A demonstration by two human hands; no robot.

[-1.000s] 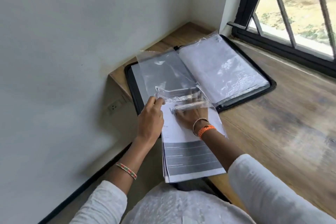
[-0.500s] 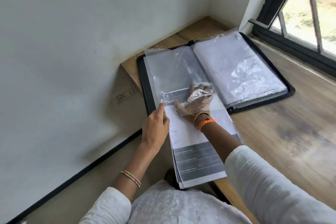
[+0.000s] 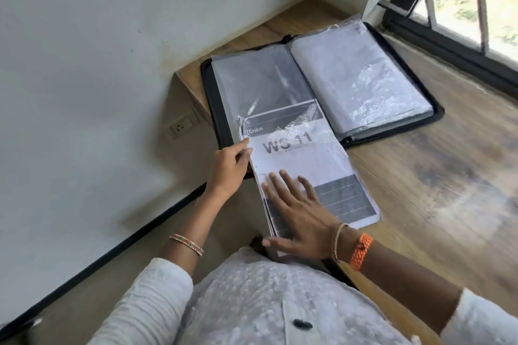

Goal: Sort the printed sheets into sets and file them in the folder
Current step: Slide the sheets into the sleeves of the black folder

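Observation:
A black zip folder [image 3: 431, 117] lies open on the wooden desk, its clear plastic sleeves [image 3: 353, 78] spread on both sides. A stack of printed sheets [image 3: 314, 165], the top one reading "WC 11", sits with its upper end inside the left sleeve [image 3: 260, 87] and its lower end hanging over the desk edge. My left hand [image 3: 228, 168] pinches the sleeve's crumpled opening at the stack's left edge. My right hand [image 3: 297, 213] lies flat with spread fingers on the lower part of the stack.
The wooden desk [image 3: 437, 190] runs to the right under a black-framed window [image 3: 420, 8]. A white wall is at the left with a power socket [image 3: 182, 127] below the desk edge. My white clothing fills the bottom of the view.
My right hand has come out of the sleeve and moved down to lie flat on the stack's lower half. The sheets now sit further into the sleeve. The view has shifted left.

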